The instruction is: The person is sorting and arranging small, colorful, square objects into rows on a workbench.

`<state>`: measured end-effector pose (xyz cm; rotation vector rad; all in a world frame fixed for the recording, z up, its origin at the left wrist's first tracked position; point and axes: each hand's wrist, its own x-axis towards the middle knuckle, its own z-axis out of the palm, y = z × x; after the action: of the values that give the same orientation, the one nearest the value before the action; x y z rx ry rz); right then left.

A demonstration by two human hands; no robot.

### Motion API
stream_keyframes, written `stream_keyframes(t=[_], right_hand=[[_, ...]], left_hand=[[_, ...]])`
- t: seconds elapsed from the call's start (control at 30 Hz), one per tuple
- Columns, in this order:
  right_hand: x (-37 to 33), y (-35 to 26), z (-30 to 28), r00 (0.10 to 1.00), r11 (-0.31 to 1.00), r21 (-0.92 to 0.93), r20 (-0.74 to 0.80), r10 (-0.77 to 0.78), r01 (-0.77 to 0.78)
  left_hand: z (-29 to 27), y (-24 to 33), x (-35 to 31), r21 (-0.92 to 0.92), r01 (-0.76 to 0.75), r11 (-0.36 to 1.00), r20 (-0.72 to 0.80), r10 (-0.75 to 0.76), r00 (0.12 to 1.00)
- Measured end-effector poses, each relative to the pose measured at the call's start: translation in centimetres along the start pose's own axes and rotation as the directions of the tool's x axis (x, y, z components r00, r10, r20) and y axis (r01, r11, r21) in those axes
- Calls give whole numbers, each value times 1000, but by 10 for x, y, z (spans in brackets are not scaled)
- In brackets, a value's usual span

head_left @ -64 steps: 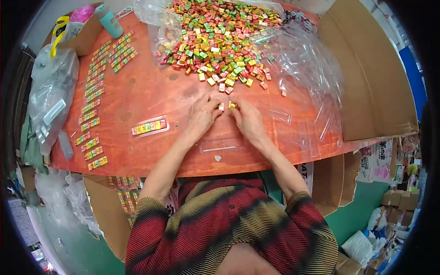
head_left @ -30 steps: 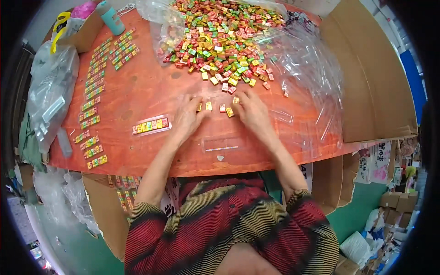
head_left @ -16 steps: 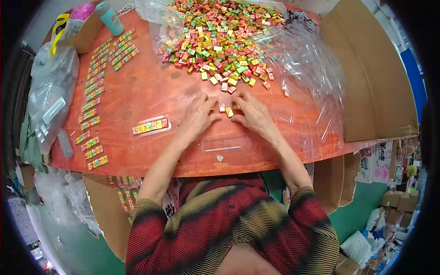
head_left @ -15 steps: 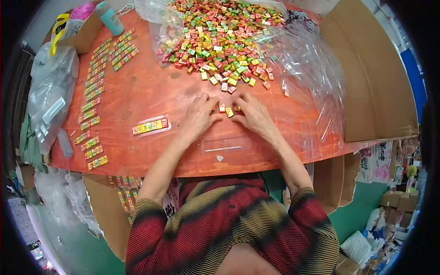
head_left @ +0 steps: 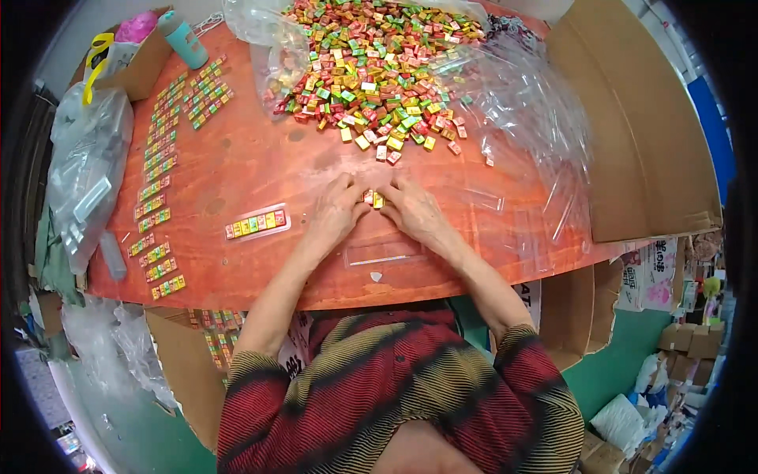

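Note:
My left hand (head_left: 337, 212) and my right hand (head_left: 410, 208) rest side by side on the orange table (head_left: 237, 166), fingertips pinching a few small coloured sweets (head_left: 373, 197) between them. Just beyond lies a big heap of loose wrapped sweets (head_left: 371, 71) on clear plastic. An empty clear sleeve (head_left: 384, 254) lies in front of my wrists. A filled row of sweets in a clear sleeve (head_left: 257, 223) sits to the left of my left hand.
Several filled sleeves (head_left: 162, 158) line the table's left side. A teal bottle (head_left: 182, 38) and a cardboard box (head_left: 130, 63) stand at the far left corner. Clear plastic bags (head_left: 83, 174) hang off the left edge. Cardboard sheets (head_left: 632, 134) rise on the right.
Both hands drew a few sweets back from the heap's edge toward me and closed together around them; the rest of the table has not changed.

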<state>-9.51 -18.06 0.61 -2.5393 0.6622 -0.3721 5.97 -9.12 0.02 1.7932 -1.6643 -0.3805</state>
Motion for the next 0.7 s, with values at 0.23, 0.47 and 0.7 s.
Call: stream_keyframes(t=[0.23, 0.47, 0.7], right_hand=[[9, 9, -6, 998, 996, -66, -41, 53, -55], [79, 45, -18, 870, 917, -238, -457, 187, -322], [83, 56, -15, 891, 935, -256, -439, 115, -246]], left_hand=[[-6, 10, -2, 23, 36, 999, 3, -36, 999], [-8, 5, -1, -40, 90, 995, 34, -88, 996], [-9, -1, 0, -89, 75, 993, 20, -74, 997]])
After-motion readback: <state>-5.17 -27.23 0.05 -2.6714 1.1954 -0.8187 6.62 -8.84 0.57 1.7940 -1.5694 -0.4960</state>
